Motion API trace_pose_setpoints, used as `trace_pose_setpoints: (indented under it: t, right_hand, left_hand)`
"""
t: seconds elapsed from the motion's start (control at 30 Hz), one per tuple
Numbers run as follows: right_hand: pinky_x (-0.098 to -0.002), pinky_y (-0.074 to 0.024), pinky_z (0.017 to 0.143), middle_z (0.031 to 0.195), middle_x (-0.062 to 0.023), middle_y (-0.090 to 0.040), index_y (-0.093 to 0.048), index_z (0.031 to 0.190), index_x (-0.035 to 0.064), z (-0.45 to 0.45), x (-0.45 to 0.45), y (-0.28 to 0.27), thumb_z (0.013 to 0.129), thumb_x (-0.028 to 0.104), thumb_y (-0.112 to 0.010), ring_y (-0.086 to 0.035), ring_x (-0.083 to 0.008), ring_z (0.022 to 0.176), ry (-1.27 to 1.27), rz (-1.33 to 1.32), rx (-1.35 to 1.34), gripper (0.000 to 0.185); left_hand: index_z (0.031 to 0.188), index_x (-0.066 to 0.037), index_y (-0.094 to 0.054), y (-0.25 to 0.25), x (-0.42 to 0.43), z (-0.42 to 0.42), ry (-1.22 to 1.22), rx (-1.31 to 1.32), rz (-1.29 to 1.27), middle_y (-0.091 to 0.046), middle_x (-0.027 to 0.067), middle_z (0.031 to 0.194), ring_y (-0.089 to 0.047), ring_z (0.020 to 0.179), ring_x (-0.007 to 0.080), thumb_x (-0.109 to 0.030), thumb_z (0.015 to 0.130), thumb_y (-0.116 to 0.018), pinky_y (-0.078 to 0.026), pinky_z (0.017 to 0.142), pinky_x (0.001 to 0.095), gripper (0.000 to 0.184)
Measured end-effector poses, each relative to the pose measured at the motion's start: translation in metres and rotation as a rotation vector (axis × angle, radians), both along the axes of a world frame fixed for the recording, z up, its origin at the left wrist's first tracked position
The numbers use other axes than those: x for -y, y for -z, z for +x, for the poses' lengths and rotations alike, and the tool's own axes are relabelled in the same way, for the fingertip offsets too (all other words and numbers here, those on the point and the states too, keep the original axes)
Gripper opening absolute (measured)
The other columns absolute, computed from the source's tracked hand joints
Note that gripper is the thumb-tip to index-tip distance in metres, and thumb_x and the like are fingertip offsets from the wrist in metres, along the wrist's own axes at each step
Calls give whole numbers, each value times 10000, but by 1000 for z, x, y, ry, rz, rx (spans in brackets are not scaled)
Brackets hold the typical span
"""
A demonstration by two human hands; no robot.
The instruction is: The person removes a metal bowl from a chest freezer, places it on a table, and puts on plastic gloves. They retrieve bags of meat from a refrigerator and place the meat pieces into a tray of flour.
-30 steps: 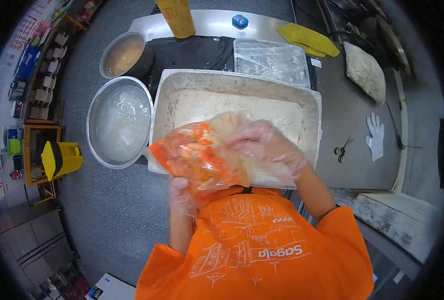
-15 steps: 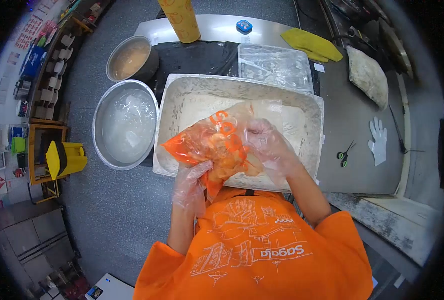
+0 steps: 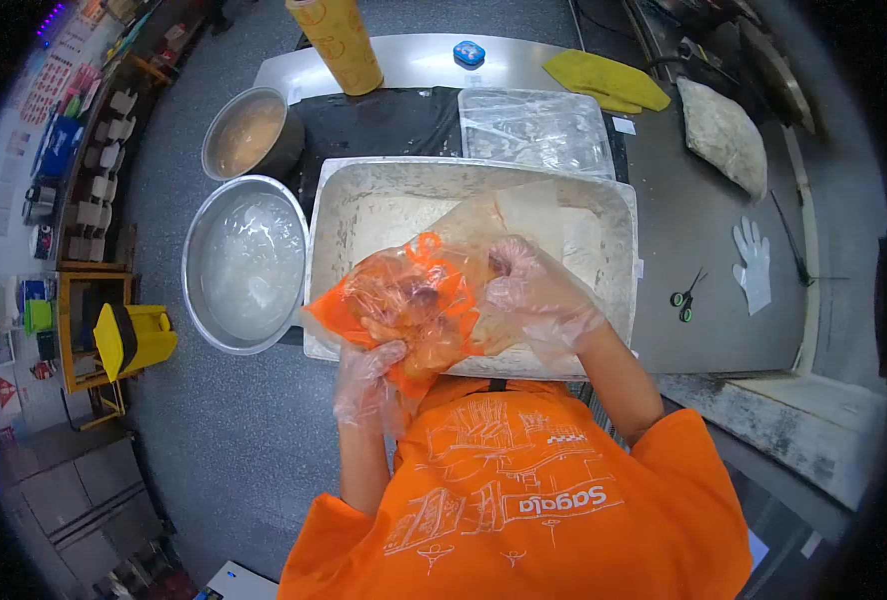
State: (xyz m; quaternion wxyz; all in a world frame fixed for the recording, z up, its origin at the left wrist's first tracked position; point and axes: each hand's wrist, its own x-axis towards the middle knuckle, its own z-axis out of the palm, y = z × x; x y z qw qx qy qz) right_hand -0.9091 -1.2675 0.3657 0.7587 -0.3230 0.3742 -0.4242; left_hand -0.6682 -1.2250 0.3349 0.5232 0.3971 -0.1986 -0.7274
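Note:
A clear plastic bag [image 3: 419,300] with orange print holds pale pieces that look like raw chicken. It hangs over the near side of a white tub [image 3: 632,235] whose bottom is covered in white flour-like powder [image 3: 384,215]. My left hand [image 3: 366,375], in a clear plastic glove, is closed on the bag's lower left side. My right hand [image 3: 534,285], gloved the same way, is closed on the bag's right end. Folds of plastic partly hide the contents.
Left of the tub stand a metal basin of cloudy liquid [image 3: 249,265] and a pot of brownish liquid [image 3: 249,135]. Behind it are a clear lidded container [image 3: 534,130], a yellow roll [image 3: 339,50] and a yellow cloth [image 3: 604,82]. Scissors [image 3: 686,298] and a white glove [image 3: 754,265] lie right.
The bag has turned and moved slightly left, and its contents have shifted toward the left end. Both hands keep hold of it. The whole view has shifted a little.

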Motion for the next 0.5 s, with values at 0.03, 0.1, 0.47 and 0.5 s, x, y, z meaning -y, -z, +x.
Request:
trace_pose_setpoints:
  t: [0.03, 0.1, 0.47, 0.5]
  right_hand:
    - [-232, -475, 788, 964, -5, -609, -588, 1171, -1, 0, 6, 4, 783, 92, -720, -562, -88, 881, -59, -95, -75, 420]
    - [-225, -479, 781, 954, -14, -627, -601, 1164, -7, -6, 8, 3, 776, 88, -725, -578, -100, 861, -115, -188, -159, 418]
    - [-457, -566, 897, 1260, -293, -542, -414, 1344, -52, -42, -6, -3, 789, 68, -586, -602, -420, 1119, 84, -90, 451, 594]
    - [-457, -566, 897, 1260, -293, -542, -414, 1344, -52, -45, -9, -4, 789, 68, -586, -602, -420, 1119, 96, -91, 442, 594]
  left_hand:
    - [1430, -5, -329, 1, -1, 2, 7, -4, 0, -507, 140, 1333, -546, 1192, 278, 43, 688, -741, -486, 1003, 405, 850]
    - [1441, -9, -312, 7, -1, 9, -12, -37, -16, -491, 150, 1353, -539, 1203, 298, 32, 695, -709, -475, 1019, 429, 846]
    - [1382, -35, -420, 26, -16, 61, -191, -280, 27, -540, 140, 1314, -547, 1189, 313, -233, 765, -630, -473, 1016, 461, 680]
    - [1365, -41, -444, 26, -15, 65, -173, -313, 15, -550, 133, 1306, -550, 1181, 307, -285, 767, -623, -477, 1009, 463, 670]
